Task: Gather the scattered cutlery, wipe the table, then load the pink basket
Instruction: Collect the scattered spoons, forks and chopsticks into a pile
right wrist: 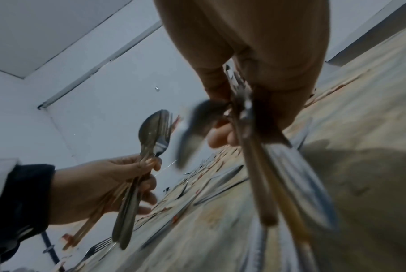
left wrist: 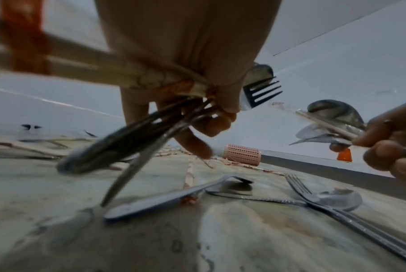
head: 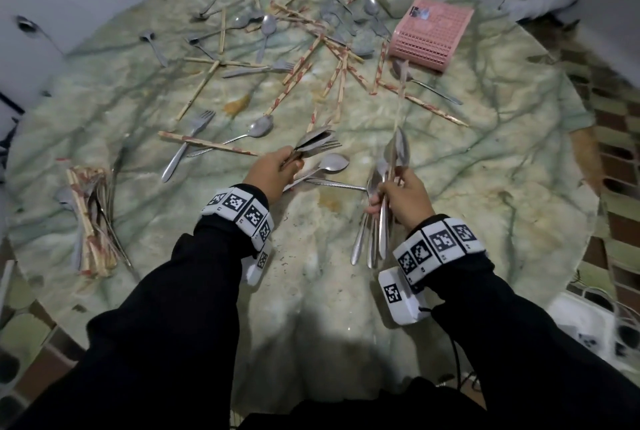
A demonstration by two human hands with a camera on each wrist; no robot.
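One pink perforated plastic basket at far right; one round green marbled table; two bunches of metal cutlery in hand; one gathered pile at near left; scattered spoons, forks and chopsticks too tangled to count.

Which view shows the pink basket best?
The head view: the pink basket lies on its side at the table's far right, fully visible. The left wrist view shows it small and distant; the right wrist view misses it.
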